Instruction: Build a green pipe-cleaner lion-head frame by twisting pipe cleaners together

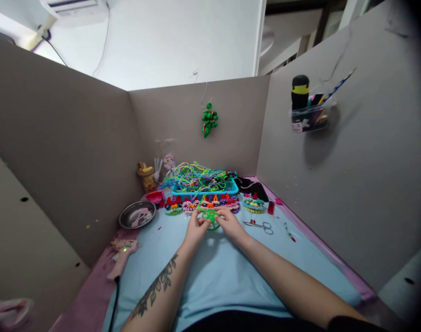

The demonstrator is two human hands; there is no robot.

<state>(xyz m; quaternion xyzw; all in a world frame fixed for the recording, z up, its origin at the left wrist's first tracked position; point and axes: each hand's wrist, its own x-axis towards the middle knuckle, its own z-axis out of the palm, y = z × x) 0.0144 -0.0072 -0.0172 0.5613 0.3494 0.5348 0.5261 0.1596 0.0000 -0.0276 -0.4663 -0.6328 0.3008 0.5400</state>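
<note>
Counter (227, 281) blue-covered, grey panels (175, 120) around. Cord-filled tray (234, 187) at far edge, scissors (256, 225) toward right edge. Both hands (197, 227) (230, 223) pinch green piece (212, 221).

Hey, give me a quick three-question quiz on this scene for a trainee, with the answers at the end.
1. Which thing do the left hand and right hand hold? A: a light-blue plastic tray; B: a bright green looped craft piece; C: a round silver metal bowl.
2. True or false: the silver metal scissors lie to the right of both hands.
3. What hangs against the flat grey panel straight ahead?

Key: 1. B. 2. True. 3. A dark green, lumpy ornament with red specks.
</note>
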